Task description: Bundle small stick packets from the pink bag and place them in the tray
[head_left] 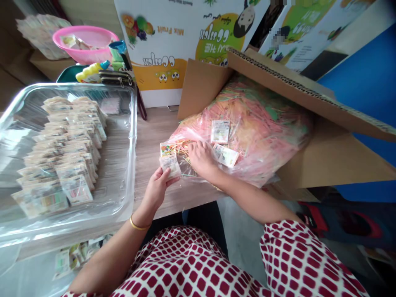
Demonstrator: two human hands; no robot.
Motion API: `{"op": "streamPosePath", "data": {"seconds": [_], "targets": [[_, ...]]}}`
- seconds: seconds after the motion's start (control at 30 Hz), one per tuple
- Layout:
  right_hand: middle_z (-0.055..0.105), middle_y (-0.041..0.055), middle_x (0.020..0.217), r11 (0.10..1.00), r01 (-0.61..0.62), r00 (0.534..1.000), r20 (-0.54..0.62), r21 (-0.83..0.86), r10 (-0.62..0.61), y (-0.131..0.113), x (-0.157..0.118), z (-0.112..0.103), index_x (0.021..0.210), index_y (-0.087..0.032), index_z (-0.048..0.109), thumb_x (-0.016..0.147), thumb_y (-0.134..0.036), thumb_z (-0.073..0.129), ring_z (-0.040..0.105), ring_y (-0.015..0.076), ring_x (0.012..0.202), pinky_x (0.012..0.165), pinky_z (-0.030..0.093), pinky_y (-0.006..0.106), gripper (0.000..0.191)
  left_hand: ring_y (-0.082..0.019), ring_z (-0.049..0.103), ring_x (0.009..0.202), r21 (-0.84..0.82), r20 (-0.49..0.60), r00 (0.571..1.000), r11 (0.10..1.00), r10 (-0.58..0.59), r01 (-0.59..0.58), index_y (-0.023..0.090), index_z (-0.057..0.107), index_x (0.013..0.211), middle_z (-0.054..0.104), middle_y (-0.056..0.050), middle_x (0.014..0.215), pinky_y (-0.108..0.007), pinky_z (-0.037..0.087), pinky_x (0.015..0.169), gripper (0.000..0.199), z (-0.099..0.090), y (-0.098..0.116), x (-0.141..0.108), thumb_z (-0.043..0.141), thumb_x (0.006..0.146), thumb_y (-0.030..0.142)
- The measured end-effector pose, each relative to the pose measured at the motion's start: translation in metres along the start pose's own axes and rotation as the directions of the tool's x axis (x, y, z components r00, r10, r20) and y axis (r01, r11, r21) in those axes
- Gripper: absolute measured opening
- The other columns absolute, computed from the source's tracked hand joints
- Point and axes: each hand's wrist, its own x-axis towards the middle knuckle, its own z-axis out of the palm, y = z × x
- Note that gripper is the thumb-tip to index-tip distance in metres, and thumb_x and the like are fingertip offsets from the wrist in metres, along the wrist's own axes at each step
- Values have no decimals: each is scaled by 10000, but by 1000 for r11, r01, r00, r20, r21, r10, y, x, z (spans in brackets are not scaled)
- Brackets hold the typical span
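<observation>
My left hand [157,187] holds a small paper-and-plastic packet [170,165] upright between thumb and fingers. A second packet with a colourful label [167,149] stands just behind it. My right hand [201,159] rests on a thin bundle of coloured sticks [182,150], its fingers closed around their ends. Under that hand lies a large clear plastic bag [244,128] stuffed with pink, orange and green sticks. Two loose packets [220,131] [225,155] lie on the bag, close to my right hand.
A clear plastic tray [123,136] at the left holds rows of stacked packets. The bag sits in an open cardboard box [328,161] with raised flaps. Behind stand a pink basin [83,43], a yellow bottle [91,72] and printed fruit-snack boards [173,37]. The wooden table [154,136] runs between them.
</observation>
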Motion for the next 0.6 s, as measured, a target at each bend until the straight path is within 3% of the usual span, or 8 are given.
{"op": "streamPosePath", "data": {"seconds": [0.1, 0.27, 0.37, 0.43, 0.5, 0.6], "targets": [[709, 220, 1069, 997, -14, 1000, -25, 79, 16, 10, 0, 1, 1155, -72, 624, 986, -66, 389, 592, 337, 1065, 948, 407, 436, 290, -211, 716, 1034, 2, -21, 1000, 1000, 6, -6, 171, 727, 1139, 744, -89, 1201, -340, 627, 883, 422, -1, -1, 1, 806, 812, 427], [723, 225, 1050, 980, -38, 999, -29, 197, 45, 21, 5, 10, 1127, -81, 619, 1055, -196, 374, 621, 343, 1077, 966, 423, 448, 281, -222, 722, 1016, 16, -56, 998, 999, -34, 35, 181, 738, 1130, 747, -90, 1215, -339, 645, 788, 427, -7, -3, 0, 801, 803, 448], [727, 208, 1041, 928, -86, 993, -39, 363, 108, 27, 5, 11, 1159, -94, 597, 1049, -198, 389, 649, 315, 1027, 922, 454, 409, 258, -237, 707, 1114, 6, -59, 998, 1000, 1, 0, 161, 753, 1105, 747, -104, 1239, -382, 612, 947, 415, -6, -4, 0, 810, 799, 435], [728, 146, 966, 827, -132, 984, -27, 546, 175, 31, 4, 9, 1213, -132, 562, 1041, -196, 383, 665, 272, 915, 823, 475, 358, 257, -254, 675, 1204, -1, -48, 998, 999, 32, -32, 154, 766, 1091, 740, -112, 1268, -417, 562, 1051, 394, -4, -4, 1, 798, 820, 438], [694, 68, 879, 658, -160, 965, -23, 736, 260, 33, 3, 6, 1214, -185, 537, 1049, -240, 367, 639, 221, 782, 729, 468, 315, 243, -262, 654, 1242, 3, -18, 999, 999, 46, -46, 159, 776, 1091, 734, -108, 1284, -435, 541, 1085, 380, -1, -5, 2, 782, 844, 449], [580, -17, 785, 420, -112, 932, -52, 900, 360, 35, 0, 0, 1013, -230, 545, 1037, -340, 432, 529, 159, 668, 677, 447, 279, 159, -253, 674, 1198, 35, 22, 999, 998, 47, -48, 163, 787, 1067, 750, -98, 1228, -435, 545, 1079, 358, 3, -5, 5, 787, 849, 446]]}}
